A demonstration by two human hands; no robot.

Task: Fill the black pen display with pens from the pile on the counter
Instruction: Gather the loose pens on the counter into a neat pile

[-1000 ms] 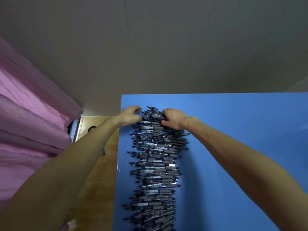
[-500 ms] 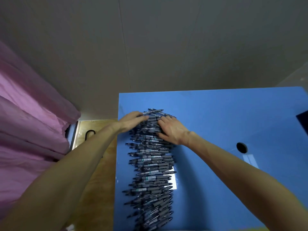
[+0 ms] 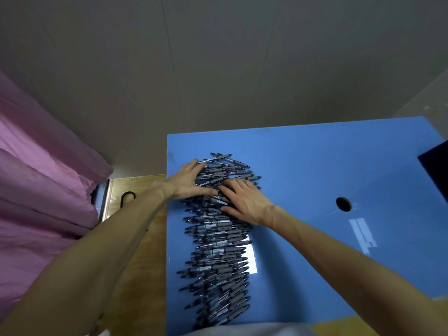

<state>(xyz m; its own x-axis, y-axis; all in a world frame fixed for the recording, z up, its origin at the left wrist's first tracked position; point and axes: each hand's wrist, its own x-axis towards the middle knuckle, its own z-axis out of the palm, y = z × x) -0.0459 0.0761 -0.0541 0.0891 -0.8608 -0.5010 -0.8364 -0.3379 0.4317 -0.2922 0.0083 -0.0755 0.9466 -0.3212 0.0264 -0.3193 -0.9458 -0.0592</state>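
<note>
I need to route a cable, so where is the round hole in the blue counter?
In the head view, the round hole sits right of the pen pile, beyond the right hand.

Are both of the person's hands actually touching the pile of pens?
Touching. The head view shows the left hand spread against the pile of pens at its far left edge, and the right hand lying flat on top.

A pink curtain [image 3: 41,180] hangs at the left. Beside it lies a wooden floor [image 3: 143,267] with a black loop [image 3: 127,197]. A grey wall [image 3: 218,69] stands behind.
</note>
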